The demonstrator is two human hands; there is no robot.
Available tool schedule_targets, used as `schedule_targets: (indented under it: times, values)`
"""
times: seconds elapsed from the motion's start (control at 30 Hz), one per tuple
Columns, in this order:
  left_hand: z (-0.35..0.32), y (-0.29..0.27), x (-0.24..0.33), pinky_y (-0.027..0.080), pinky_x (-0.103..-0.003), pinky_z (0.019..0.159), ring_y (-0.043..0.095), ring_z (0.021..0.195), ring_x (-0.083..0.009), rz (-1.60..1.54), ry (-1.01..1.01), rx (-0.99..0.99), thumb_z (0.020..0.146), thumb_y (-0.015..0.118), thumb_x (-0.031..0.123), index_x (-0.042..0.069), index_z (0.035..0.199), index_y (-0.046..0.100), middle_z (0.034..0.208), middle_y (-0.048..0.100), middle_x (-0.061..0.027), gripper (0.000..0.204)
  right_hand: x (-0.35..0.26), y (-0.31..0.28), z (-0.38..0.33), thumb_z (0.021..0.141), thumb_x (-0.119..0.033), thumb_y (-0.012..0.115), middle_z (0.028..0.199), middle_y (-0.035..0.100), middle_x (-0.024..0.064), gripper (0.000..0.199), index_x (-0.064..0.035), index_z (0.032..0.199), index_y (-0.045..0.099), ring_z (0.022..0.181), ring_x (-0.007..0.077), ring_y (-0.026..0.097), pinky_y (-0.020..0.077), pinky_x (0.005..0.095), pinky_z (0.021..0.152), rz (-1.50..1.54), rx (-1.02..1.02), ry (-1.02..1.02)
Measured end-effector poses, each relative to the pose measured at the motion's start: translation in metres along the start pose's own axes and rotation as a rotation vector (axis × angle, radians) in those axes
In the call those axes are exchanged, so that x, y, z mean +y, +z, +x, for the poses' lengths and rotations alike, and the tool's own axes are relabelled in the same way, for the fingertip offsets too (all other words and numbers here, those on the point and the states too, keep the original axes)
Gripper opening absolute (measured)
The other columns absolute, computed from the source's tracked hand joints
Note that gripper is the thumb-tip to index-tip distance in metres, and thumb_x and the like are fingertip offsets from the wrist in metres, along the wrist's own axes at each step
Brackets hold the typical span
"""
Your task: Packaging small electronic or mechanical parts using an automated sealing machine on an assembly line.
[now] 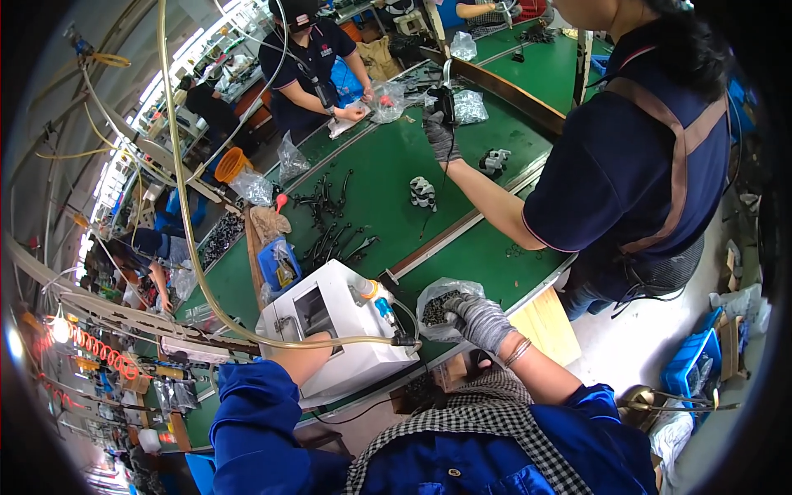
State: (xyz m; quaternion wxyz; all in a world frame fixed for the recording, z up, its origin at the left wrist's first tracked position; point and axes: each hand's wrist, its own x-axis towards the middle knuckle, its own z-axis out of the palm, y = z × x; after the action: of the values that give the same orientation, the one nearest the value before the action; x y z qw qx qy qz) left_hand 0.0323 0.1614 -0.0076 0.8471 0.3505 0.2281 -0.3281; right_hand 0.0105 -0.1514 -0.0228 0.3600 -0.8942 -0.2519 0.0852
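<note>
My right hand [483, 323], in a grey striped glove, is at an opened clear plastic bag [450, 289] of small black parts [437, 308]. Its bent fingertips dip among the parts; whether they pinch one is too small to make out. Left of the bag stands a white boxy machine [355, 375] with a dark window [313, 312] and an orange-and-blue fitting [376, 299] on top. My left forearm [301, 363] reaches to this machine. The left hand's fingers are hidden there, behind a yellowish hose [280, 340] that crosses in front.
Dark lever-like parts [330, 239] lie on the green table [379, 198] beyond the machine, beside a blue bin [279, 266]. A co-worker [627, 165] at right holds a black tool [443, 106] in a gloved hand. Another person [309, 74] works across the table. A metal rail [437, 247] divides the tabletop.
</note>
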Motion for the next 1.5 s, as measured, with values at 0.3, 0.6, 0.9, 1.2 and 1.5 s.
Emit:
schedule_targets:
  times: [0.3,0.6,0.9,1.2,1.5]
  values:
    - [0.0,-0.001,-0.001,0.049,-0.047,0.082,0.058,0.086,-0.0318,0.112,0.04,-0.121,0.091,0.045,0.044,-0.001,0.106,0.056,0.095,0.058,-0.0167,0.049,0.002,0.0,-0.004,0.087,-0.023,0.055,0.094,0.065,0.0164,0.023,-0.01,0.103,0.064,0.087,0.0349,0.062,0.0501,0.0435,0.078,-0.022,0.05,-0.023]
    - [-0.001,-0.004,-0.001,0.049,-0.048,0.082,0.058,0.085,-0.0329,0.157,0.082,-0.198,0.091,0.042,0.048,-0.001,0.107,0.056,0.094,0.058,-0.0177,0.053,-0.004,0.002,-0.004,0.087,-0.024,0.054,0.094,0.066,0.0159,0.023,-0.0112,0.103,0.065,0.086,0.0347,0.063,0.0505,0.0431,0.078,-0.049,-0.005,0.008]
    - [-0.002,-0.011,-0.001,0.049,-0.048,0.083,0.058,0.086,-0.0343,0.07,0.086,-0.261,0.091,0.04,0.05,-0.001,0.108,0.056,0.095,0.058,-0.0186,0.055,-0.004,0.004,-0.001,0.085,-0.021,0.058,0.101,0.065,0.017,0.024,-0.008,0.105,0.065,0.091,0.035,0.062,0.0498,0.0424,0.08,-0.023,-0.002,-0.025]
    - [0.01,-0.024,-0.007,0.048,-0.049,0.085,0.058,0.088,-0.0363,-0.079,0.067,-0.391,0.092,0.039,0.051,-0.001,0.11,0.055,0.096,0.057,-0.0195,0.058,0.002,0.006,-0.004,0.086,-0.024,0.056,0.095,0.066,0.0163,0.024,-0.0096,0.102,0.066,0.086,0.0343,0.063,0.0509,0.0432,0.077,-0.048,0.045,-0.05]
    - [0.038,-0.05,0.001,0.048,-0.046,0.086,0.059,0.09,-0.0338,-0.005,0.127,-0.363,0.091,0.041,0.052,0.003,0.11,0.056,0.1,0.06,-0.0179,0.055,-0.005,0.008,-0.001,0.085,-0.02,0.058,0.097,0.066,0.0154,0.022,-0.0094,0.103,0.066,0.088,0.0337,0.063,0.051,0.0412,0.079,-0.038,0.008,-0.011]
